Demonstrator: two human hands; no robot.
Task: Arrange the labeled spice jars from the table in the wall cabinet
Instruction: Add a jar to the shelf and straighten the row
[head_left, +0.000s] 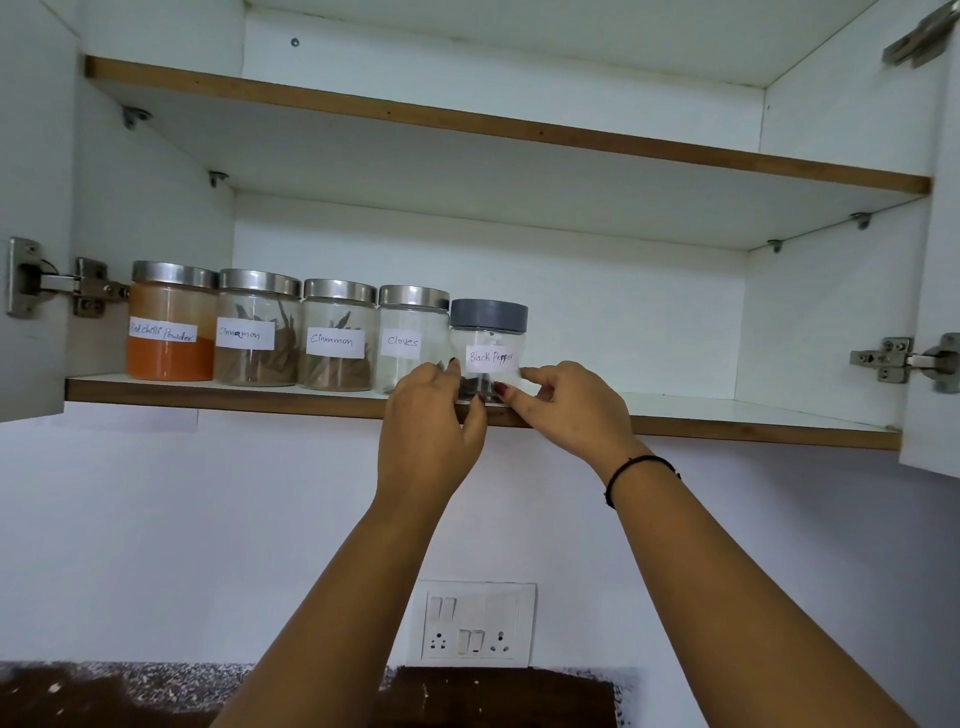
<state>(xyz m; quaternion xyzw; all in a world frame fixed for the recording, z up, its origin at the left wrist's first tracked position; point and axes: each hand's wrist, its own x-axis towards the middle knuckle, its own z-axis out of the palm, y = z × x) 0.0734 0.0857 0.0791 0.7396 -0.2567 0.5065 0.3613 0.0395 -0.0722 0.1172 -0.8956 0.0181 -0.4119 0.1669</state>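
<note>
We are holding the Black Pepper jar (488, 338) at the front of the wall cabinet's lower shelf (727, 415). It is standing last in the row, just beside the Cloves jar (413, 332). Our fingers are hiding its base, so we cannot tell whether it is resting fully on the board.

Our left hand (428, 415) is curling fingers and thumb round its lower left side, and our right hand (566, 410) is pinching its lower right.

We are judging the edge to be the main risk. The jar is sitting close to the lip, so letting go early or dragging it outward could tip it off toward the counter (156, 696) below.

Pushing it leftward too firmly could knock the Cloves jar into the neighbouring Cinnamon jar (337, 338).
</note>
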